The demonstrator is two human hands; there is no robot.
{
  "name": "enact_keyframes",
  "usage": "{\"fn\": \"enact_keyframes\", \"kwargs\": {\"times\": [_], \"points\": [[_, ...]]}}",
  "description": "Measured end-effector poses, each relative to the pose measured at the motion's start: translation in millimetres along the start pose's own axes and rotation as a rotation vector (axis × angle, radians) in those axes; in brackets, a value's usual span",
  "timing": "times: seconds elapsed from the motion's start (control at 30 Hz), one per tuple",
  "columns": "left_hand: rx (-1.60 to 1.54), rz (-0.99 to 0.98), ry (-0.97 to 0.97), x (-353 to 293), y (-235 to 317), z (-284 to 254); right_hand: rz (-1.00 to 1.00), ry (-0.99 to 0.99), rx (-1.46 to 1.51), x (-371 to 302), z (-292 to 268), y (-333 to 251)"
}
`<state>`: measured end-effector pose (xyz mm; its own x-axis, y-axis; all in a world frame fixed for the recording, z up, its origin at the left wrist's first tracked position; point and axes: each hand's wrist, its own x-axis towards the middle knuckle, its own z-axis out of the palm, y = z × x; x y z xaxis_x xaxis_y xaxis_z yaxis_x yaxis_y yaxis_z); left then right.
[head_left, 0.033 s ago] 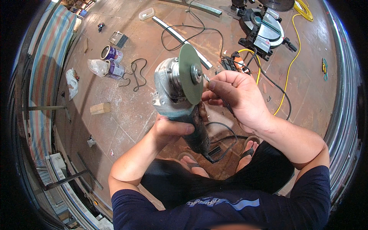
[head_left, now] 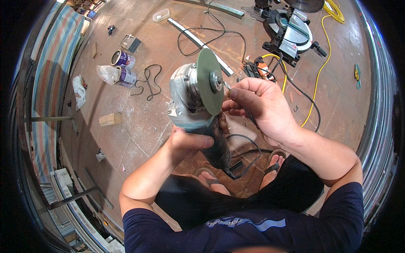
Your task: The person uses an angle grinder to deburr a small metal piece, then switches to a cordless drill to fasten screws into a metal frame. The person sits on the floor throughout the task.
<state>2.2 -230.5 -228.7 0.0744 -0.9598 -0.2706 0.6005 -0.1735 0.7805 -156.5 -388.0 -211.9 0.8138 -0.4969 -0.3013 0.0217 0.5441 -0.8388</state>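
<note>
My left hand is wrapped around the body of an angle grinder, holding it upright with the cord end down. A thin green disc is fixed on the grinder's head, facing right. Between the thumb and fingers of my right hand is pinched a thin metal drill bit. Its spiral tip points at the disc's metal centre nut, close by; whether they touch I cannot tell. The rest of the bit is mostly hidden by my fingers.
A mitre saw stands at the far right, near a yellow cable and an orange power tool. A long metal bar lies ahead. Paint cans and a wood block are at left. The grinder's cord loops by my feet.
</note>
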Motion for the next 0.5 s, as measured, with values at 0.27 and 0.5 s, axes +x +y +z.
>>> {"fn": "enact_keyframes", "kwargs": {"times": [0.27, 0.5], "points": [[-0.017, -0.034, -0.033, 2.2, 0.3, -16.9, 0.053, 0.022, 0.114, 8.8, -4.4, -3.5], [-0.025, 0.011, -0.039, 0.1, -1.6, -19.0, 0.003, 0.031, 0.123, 6.2, -0.8, 0.2]]}}
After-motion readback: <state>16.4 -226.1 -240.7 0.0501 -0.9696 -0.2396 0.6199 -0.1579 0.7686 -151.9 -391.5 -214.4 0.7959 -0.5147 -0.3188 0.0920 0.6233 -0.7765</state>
